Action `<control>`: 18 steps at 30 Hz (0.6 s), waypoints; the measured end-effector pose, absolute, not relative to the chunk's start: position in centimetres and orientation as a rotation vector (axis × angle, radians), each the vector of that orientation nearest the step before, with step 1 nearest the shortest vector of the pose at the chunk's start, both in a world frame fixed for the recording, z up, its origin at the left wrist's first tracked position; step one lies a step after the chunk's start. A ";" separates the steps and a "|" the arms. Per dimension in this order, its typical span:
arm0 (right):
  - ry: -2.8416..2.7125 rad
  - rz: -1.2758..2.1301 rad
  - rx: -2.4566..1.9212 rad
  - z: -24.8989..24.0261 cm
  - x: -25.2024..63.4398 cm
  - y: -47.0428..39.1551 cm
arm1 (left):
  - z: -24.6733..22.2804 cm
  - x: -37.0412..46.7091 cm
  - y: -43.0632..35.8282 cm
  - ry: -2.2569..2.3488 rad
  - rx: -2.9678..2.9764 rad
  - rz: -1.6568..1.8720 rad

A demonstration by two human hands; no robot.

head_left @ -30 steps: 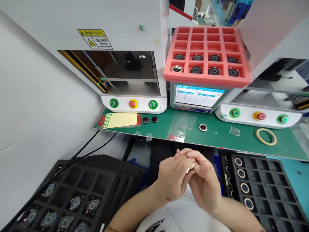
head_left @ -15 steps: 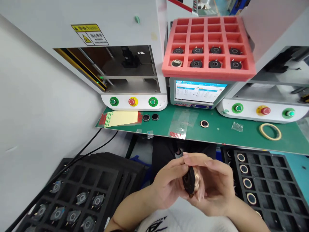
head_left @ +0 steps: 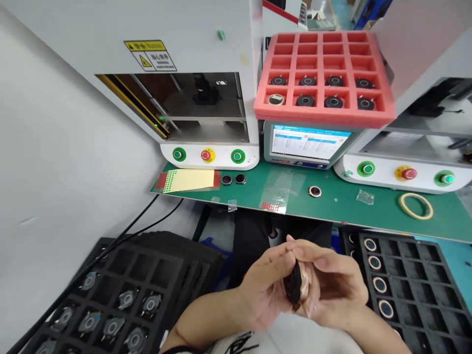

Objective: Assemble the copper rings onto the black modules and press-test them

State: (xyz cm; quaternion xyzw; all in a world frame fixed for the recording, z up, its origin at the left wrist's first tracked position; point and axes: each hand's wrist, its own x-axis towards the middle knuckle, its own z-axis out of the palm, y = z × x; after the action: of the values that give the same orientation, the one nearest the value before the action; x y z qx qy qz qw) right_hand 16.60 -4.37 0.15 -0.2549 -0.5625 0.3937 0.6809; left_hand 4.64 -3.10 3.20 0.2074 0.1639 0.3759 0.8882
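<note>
Both hands hold a round watch case [head_left: 294,285] in front of my body, tilted on edge. Its black back faces left and its gold-coloured rim faces right. My left hand [head_left: 263,282] closes on the black side, with fingers along the top edge. My right hand [head_left: 332,280] curls round the gold side, its fingertips meeting the left hand's at the top. The palms hide much of the case. Beyond the hands, a gold-rimmed watch case [head_left: 314,191] lies on the green bench mat [head_left: 250,199], with two dark watch cases [head_left: 240,179] further left.
A pink foam tray [head_left: 324,118] with several watch cases rests above a screen [head_left: 309,141], between two press machines [head_left: 210,156]. Black trays [head_left: 416,290] holding watch parts stand at right, and more black trays [head_left: 147,263] at left. A tape roll [head_left: 416,206] lies on the mat.
The camera view has shifted slightly, so the scene sits a little further right and lower. The watch case has turned slightly in my hands; its black back shows more edge-on.
</note>
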 end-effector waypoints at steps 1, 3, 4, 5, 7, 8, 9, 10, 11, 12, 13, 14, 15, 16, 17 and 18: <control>-1.274 0.888 -0.578 0.0 16.7 -4.5 | 3.2 4.6 -3.2 0.345 0.426 0.785; -1.291 0.888 -0.598 -0.1 16.8 -4.8 | 3.2 4.7 -3.3 0.337 0.410 0.793; -1.298 0.881 -0.601 -0.1 16.8 -4.8 | 3.2 4.7 -3.3 0.324 0.396 0.793; -1.306 0.872 -0.604 -0.1 16.8 -4.9 | 3.2 4.7 -3.4 0.309 0.378 0.791; -1.321 0.860 -0.603 0.2 16.8 -4.8 | 3.2 4.8 -3.4 0.270 0.350 0.794; -1.322 0.854 -0.602 0.3 16.7 -4.7 | 3.2 4.8 -3.5 0.250 0.343 0.801; -1.320 0.850 -0.599 0.4 16.6 -4.6 | 3.1 4.7 -3.4 0.235 0.335 0.812; -1.312 0.845 -0.598 0.4 16.4 -4.5 | 3.1 4.7 -3.4 0.223 0.324 0.827; -1.301 0.835 -0.603 0.3 16.1 -4.5 | 3.0 4.6 -3.4 0.221 0.302 0.842; -1.289 0.816 -0.611 0.2 15.7 -4.4 | 3.0 4.5 -3.4 0.230 0.269 0.853; -1.279 0.790 -0.624 0.0 15.4 -4.4 | 2.9 4.4 -3.4 0.246 0.230 0.857; -1.269 0.755 -0.640 -0.3 15.0 -4.4 | 2.7 4.2 -3.3 0.261 0.196 0.852; -1.264 0.719 -0.650 -0.7 14.6 -4.4 | 2.5 3.9 -3.3 0.272 0.175 0.833; -1.266 0.684 -0.652 -1.1 14.2 -4.2 | 2.2 3.6 -3.2 0.281 0.167 0.803; -1.276 0.650 -0.651 -1.6 14.0 -4.0 | 2.0 3.3 -3.0 0.287 0.174 0.767; -1.295 0.618 -0.645 -1.9 13.8 -3.8 | 1.7 2.9 -2.8 0.295 0.186 0.731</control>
State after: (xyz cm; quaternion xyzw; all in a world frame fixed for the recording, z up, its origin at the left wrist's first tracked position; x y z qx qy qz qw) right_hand 13.75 -3.82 -1.94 -0.2902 -0.5828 0.2783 0.7062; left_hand 2.90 -2.76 1.69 0.0903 0.1437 0.3557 0.9191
